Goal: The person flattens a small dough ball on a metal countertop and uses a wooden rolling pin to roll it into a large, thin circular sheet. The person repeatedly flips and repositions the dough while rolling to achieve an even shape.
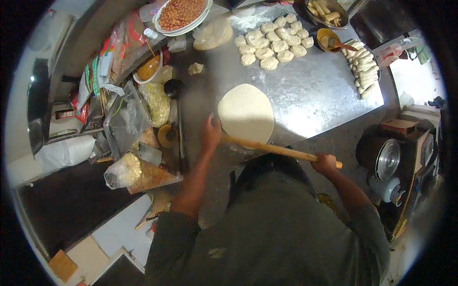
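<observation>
A round, flat sheet of rolled dough [246, 112] lies on the metal worktop [300, 89] in front of me. My right hand [324, 163] grips a wooden rolling pin [275, 149] near its right end; the pin slants over the near edge of the dough. At the left edge of the sheet is my left hand [211, 130], off the pin and somewhat blurred. Whether its fingers touch the dough is unclear. Beyond the sheet, several floured dough pieces [279, 45] sit in a group.
Shaped dough pieces [363, 68] fill a tray at the right. An orange ladle [328, 40] rests near a metal bowl [345, 21]. A bowl of beans or nuts [182, 14] stands at the back left, with a bowl of orange paste [147, 68] and bagged food [157, 103] nearer.
</observation>
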The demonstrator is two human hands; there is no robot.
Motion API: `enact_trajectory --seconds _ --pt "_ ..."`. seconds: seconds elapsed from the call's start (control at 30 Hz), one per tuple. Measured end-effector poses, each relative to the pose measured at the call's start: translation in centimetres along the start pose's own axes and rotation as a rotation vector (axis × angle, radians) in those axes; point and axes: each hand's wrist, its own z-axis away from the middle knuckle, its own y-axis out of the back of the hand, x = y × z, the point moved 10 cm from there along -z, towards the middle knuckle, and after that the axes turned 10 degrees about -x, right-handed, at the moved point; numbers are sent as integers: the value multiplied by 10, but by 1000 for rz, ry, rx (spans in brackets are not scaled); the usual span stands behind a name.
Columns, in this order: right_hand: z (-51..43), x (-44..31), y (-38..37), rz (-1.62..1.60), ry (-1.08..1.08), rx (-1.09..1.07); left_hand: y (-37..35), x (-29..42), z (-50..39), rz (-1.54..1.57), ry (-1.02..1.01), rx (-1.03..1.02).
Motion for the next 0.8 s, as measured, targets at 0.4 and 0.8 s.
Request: enact_trajectory --seconds 0.4,0.8 --pt "50 113 23 -317 -351 210 -73 -2 -179 100 60 -598" --pt "-45 -57 94 56 60 82 -135 -59 49 1229 326 -363"
